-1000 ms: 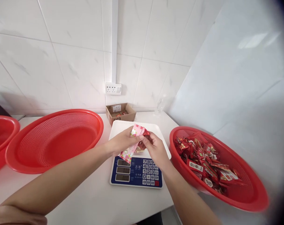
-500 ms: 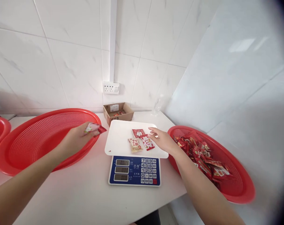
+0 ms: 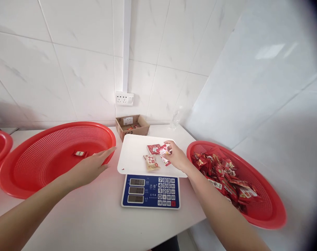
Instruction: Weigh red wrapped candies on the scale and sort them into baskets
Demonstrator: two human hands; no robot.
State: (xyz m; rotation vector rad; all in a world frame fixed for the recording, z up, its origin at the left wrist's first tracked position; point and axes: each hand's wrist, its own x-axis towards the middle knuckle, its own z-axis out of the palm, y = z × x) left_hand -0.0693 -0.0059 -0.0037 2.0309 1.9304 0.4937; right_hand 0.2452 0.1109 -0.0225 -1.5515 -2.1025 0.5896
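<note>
My left hand (image 3: 92, 166) hovers flat, fingers stretched out, holding nothing, over the near rim of a big red mesh basket (image 3: 30, 174). One small wrapped packet (image 3: 79, 153) lies inside that basket. My right hand (image 3: 175, 157) rests on the white pan of a digital scale (image 3: 133, 157) and pinches a red-and-white snack packet (image 3: 164, 150). Two more packets lie on the pan: a red one (image 3: 153, 149) and a beige one (image 3: 151, 162). The scale's blue keypad panel (image 3: 151, 191) faces me.
On the right stands a second red basket (image 3: 268, 218), heaped with several red snack packets (image 3: 226, 176). A small open cardboard box (image 3: 132, 126) and a clear bottle (image 3: 175, 119) stand by the tiled wall. Another red basket's rim (image 3: 3, 146) shows at far left.
My left hand carried the pink packet left, let it go into the left basket, and is now open. My right hand has closed on a packet on the scale pan.
</note>
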